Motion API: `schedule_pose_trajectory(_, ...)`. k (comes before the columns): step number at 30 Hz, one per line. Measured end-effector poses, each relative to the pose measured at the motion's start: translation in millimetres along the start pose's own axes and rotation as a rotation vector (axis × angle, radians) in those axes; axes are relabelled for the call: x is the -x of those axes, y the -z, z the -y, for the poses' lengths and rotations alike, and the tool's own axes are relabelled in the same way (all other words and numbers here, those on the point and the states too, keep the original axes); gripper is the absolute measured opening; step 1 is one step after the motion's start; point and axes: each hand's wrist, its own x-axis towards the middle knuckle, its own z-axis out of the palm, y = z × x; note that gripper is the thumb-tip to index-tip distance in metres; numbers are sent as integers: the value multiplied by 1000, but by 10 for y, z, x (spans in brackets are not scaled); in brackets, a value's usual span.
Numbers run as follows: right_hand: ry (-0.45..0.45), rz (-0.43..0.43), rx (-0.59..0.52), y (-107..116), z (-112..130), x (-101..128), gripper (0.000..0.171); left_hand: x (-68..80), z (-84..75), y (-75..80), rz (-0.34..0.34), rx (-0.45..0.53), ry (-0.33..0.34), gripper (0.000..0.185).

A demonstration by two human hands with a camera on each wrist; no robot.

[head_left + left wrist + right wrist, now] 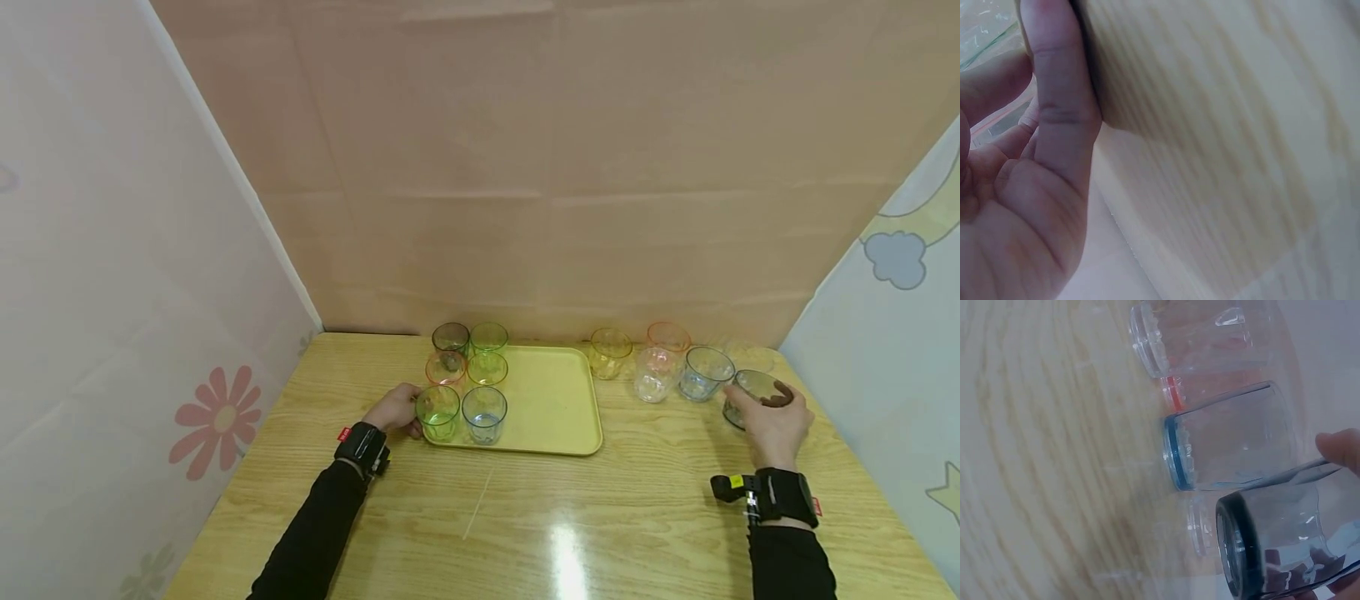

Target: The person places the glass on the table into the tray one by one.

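Hands curl round tumblers: right [772, 417] grips a smoky-grey glass [750, 393], left [396, 408] a green glass [438, 412].

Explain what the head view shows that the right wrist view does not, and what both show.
Head view only: the yellow tray with six glasses, and the left hand at the green glass.
Right wrist view only: the thick ribbed bases of the glasses, close up.
Both: the right hand gripping the dark glass beside the blue glass.
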Motion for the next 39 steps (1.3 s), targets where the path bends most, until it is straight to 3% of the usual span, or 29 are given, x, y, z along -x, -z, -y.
schedule_pose_trajectory(7, 28, 21, -91, -37, 31, -19, 76, 0, -5, -10, -15, -12, 7, 17)
schedule_pose_trajectory(12, 182, 44, -265, -94, -64, -124, 71, -1, -1, -13, -18, -12, 2, 19)
schedule_pose_trajectory(15, 265, 59, -339, -136, 12, -67, 69, -11, 7, -12, -16, -11, 0, 19)
schedule_pose_trajectory(21, 341, 112, -369, -248, 307, 204, 62, -16, 7, -17, -17, -8, 16, 19)
schedule_pose_trajectory(24, 387, 128, -334, -348, 369, 260, 61, -16, 10, -26, -20, -5, 26, 19)
schedule_pose_trajectory(27, 470, 190, -355, -492, 252, 120, 65, -23, 19, -32, -23, 7, 36, 17)
schedule_pose_trajectory(33, 616, 380, -398, -928, -289, -516, 70, -28, 35, -28, -11, 13, -1, 16)
schedule_pose_trajectory(39, 670, 404, -309, -1280, -293, -568, 72, -19, 30, -2, 5, 3, -21, 18)
